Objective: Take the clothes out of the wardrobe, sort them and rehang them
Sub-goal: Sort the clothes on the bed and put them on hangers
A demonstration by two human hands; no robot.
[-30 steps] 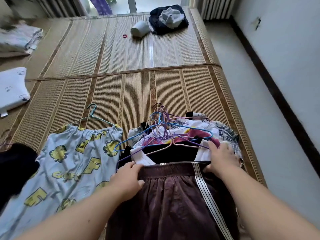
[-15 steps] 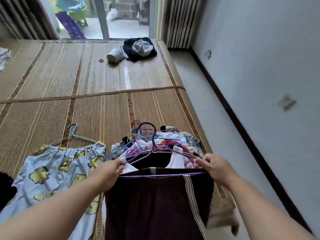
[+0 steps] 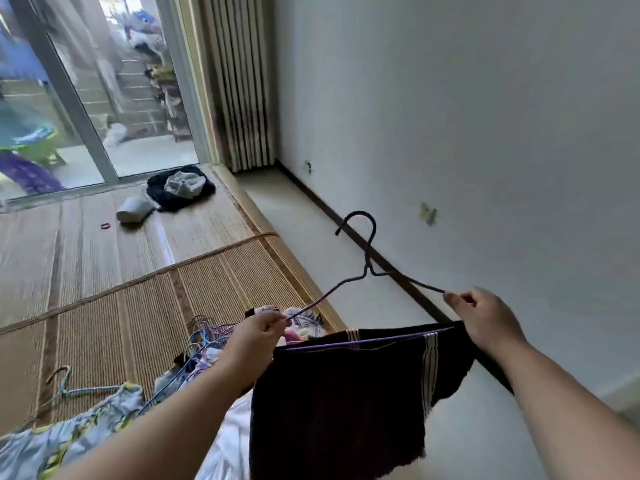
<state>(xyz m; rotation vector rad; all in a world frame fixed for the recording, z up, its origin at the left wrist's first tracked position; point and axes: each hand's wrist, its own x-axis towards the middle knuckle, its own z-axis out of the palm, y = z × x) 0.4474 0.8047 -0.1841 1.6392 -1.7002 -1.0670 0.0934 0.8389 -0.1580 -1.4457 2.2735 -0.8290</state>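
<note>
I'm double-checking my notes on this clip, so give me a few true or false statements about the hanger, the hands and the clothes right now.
1. Both the left hand and the right hand hold the purple hanger. True.
2. The dark striped garment lies flat, untouched. False: it hangs over the hanger's bottom bar.
3. The hanger's hook is free, hooked on nothing. True.
4. The blue and yellow garment lies on the bare floor. False: it lies on the woven mat.

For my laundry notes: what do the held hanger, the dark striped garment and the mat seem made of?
Hanger: thin wire, probably coated metal, dull purple; twisted neck. Garment: soft matte fabric; it drapes limply. Mat: woven straw or bamboo, faintly glossy; fine ribs.
</note>
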